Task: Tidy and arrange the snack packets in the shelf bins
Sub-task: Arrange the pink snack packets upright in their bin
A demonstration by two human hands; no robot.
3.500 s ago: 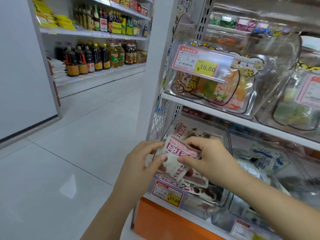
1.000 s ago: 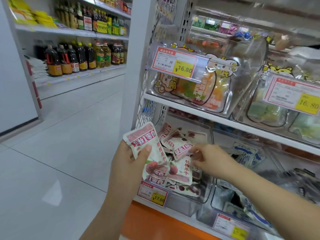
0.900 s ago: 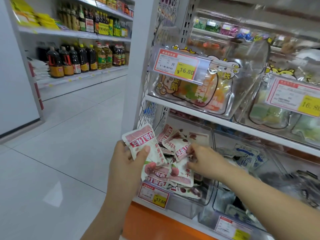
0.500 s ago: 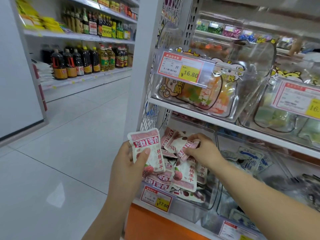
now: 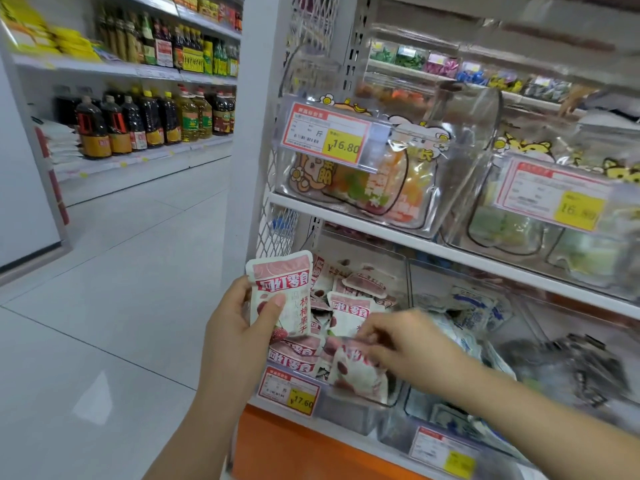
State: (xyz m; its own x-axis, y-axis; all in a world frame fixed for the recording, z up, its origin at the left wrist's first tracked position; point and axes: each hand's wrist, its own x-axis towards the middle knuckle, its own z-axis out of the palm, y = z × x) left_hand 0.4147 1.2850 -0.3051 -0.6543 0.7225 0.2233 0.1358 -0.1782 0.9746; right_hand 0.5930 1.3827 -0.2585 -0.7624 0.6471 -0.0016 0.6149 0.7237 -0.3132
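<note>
**Right hand drops from the back of the pile to the front packet**

Half a second ago the right hand (image 5: 410, 348) was up at the far top of the pink-and-white pile (image 5: 360, 285). It has now come down to the near front of the clear bin (image 5: 349, 415). Its grip is a pinch: thumb and fingertips are closed on the top edge of 1 front packet (image 5: 358, 374), which hangs tilted against the bin's front wall, just right of the 17.60 price tag (image 5: 289, 389). The hand and this packet are blurred, so they are probably in motion.

The left hand (image 5: 239, 327) has hardly shifted. Its grip stays wrapped round the held packet (image 5: 282, 294), thumb across the face, upright just left of the bin's near corner. Whether more packets are stacked behind it I cannot tell.

The rest of the pile lies jumbled, with faces turned several ways. The blue-and-white packets (image 5: 476, 306) in the next bin to the right are untouched.

My reading is that the person is gathering packets 1 at a time into the left hand to square them up. The sorting looks to be at an early stage. The front packet is loosely pinched and could slip over the bin's rim.
</note>
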